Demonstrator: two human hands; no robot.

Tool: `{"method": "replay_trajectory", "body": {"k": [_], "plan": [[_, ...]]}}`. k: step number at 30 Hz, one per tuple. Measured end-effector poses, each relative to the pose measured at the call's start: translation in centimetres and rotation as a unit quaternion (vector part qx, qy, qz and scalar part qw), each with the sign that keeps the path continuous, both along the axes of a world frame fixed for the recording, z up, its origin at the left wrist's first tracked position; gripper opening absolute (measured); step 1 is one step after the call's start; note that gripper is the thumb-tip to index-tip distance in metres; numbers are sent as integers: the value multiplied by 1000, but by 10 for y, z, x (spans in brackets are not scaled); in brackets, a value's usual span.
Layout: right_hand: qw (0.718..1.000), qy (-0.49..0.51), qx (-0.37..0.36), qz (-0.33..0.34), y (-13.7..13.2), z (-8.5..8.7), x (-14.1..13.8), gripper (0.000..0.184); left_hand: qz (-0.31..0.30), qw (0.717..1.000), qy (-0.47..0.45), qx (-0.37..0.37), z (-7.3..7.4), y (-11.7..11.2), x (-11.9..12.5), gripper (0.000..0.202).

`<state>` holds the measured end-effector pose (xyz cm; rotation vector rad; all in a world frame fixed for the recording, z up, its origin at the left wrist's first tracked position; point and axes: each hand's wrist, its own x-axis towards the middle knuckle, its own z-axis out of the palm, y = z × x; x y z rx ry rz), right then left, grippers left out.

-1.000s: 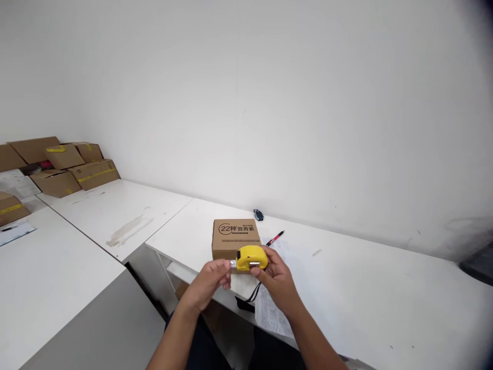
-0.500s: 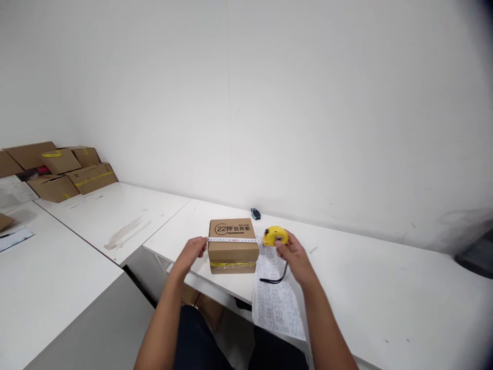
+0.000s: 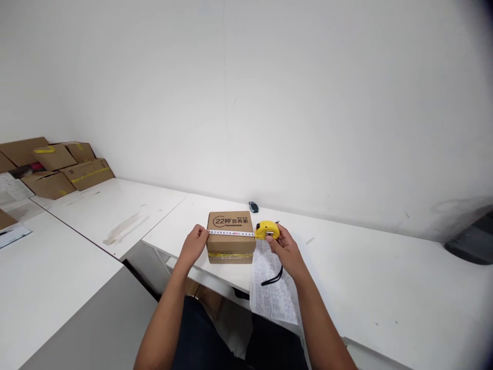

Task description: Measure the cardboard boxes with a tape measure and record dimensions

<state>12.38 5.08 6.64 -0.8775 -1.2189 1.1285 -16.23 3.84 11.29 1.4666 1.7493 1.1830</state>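
Note:
A small brown cardboard box [image 3: 230, 245] with black print on top and a yellow tape band on its front sits near the front edge of a white table [image 3: 365, 288]. My left hand [image 3: 195, 241] is closed at the box's left top edge, pinching the end of a tape blade [image 3: 231, 233] that lies across the front top edge. My right hand [image 3: 284, 248] grips the yellow tape measure case [image 3: 266, 229] at the box's right side. A black wrist strap [image 3: 272, 279] hangs from the case onto a printed paper sheet [image 3: 272, 288].
A small dark object [image 3: 253, 206] lies by the wall behind the box. Several cardboard boxes [image 3: 57, 164] are stacked at the far left on adjoining white tables [image 3: 115, 210]. A dark object [image 3: 468, 241] sits at the right edge. A gap separates the tables at lower left.
The tape was first held closed in front of the box. My hands then drew the blade out across the box top, and the case has now come in close to the box's right edge.

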Motion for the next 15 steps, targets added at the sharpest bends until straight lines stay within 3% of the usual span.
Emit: {"method": "replay_trajectory", "body": {"k": [4, 10, 13, 15], "plan": [[1000, -2, 18, -22, -14, 5, -4, 54, 6, 1000, -15, -3, 2, -5, -7, 20], [995, -16, 50, -82, -57, -1, -12, 48, 44, 999, -4, 27, 2, -25, -9, 21], [987, -70, 53, -133, -66, -11, 1, 48, 51, 988, 97, 107, -1, -45, 16, 19], [970, -151, 43, -187, -58, -19, 23, 49, 16, 955, 216, 203, -7, -61, 39, 14]]}}
